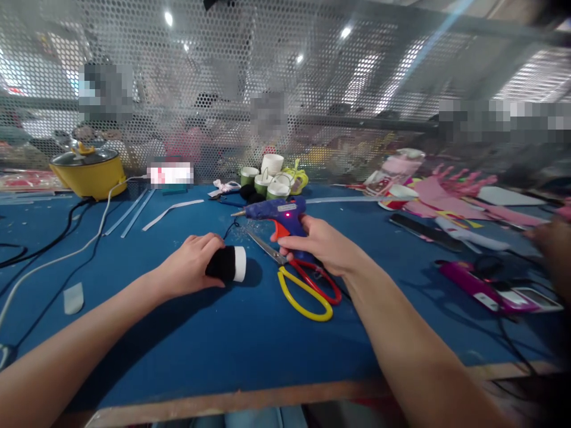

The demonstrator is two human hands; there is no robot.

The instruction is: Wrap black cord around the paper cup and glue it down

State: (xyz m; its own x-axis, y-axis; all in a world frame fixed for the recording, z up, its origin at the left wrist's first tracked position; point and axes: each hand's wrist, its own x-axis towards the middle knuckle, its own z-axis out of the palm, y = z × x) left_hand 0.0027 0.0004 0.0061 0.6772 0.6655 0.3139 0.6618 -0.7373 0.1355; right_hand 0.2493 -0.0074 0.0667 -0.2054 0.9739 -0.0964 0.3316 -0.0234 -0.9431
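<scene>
My left hand point(196, 264) is wrapped round a small black cylinder with a white end point(226, 264), held on its side just over the blue table. In my right hand point(319, 244) is a blue glue gun point(279, 209) with an orange trigger and a lit red light, its nozzle pointing left. My fingers close round its handle. Scissors point(306, 291) with one red and one yellow handle lie directly below the glue gun, blades toward the upper left. The far ends of the cylinder and the gun's handle are hidden by my hands.
Behind the glue gun stand several green and white cups point(272, 178). A yellow electric pot point(89, 172) is at the back left, with cords across the table point(178, 351). Pink pieces point(450, 196), a purple device point(486, 288) and part of another person's hand point(551, 238) are at right.
</scene>
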